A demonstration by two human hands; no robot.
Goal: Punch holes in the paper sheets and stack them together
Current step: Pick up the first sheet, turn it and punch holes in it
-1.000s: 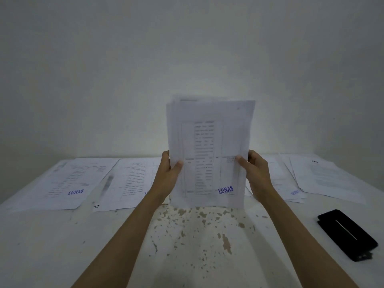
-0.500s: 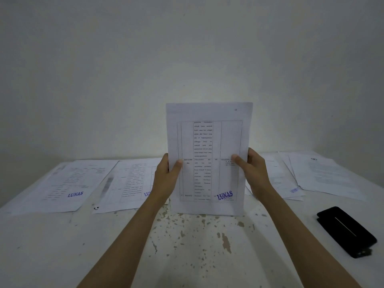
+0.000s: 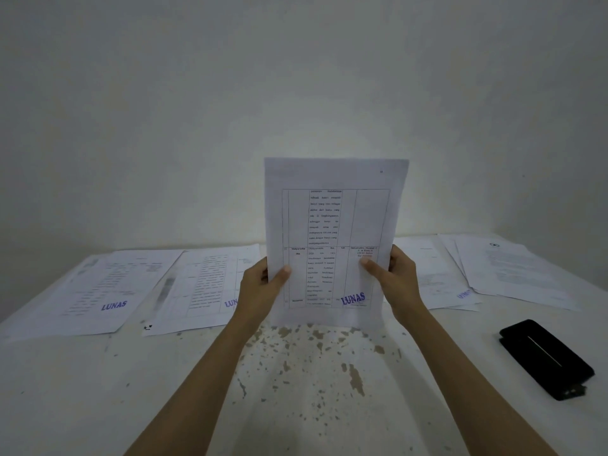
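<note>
A stack of printed paper sheets stands upright on its bottom edge on the white table, a blue LUNAS stamp near its lower right. My left hand grips the stack's left edge, thumb on the front page. My right hand grips the right edge the same way. The sheets look squared together. A black hole punch lies flat on the table at the right, apart from both hands.
More printed sheets lie flat at the back left and left of centre. Another fanned pile of papers lies at the back right. A plain wall rises behind the table. The tabletop paint is chipped in the middle.
The sheets were uneven and blurred one second ago; now their edges are aligned and the stack rests still on the table. Both hands keep their grip.
</note>
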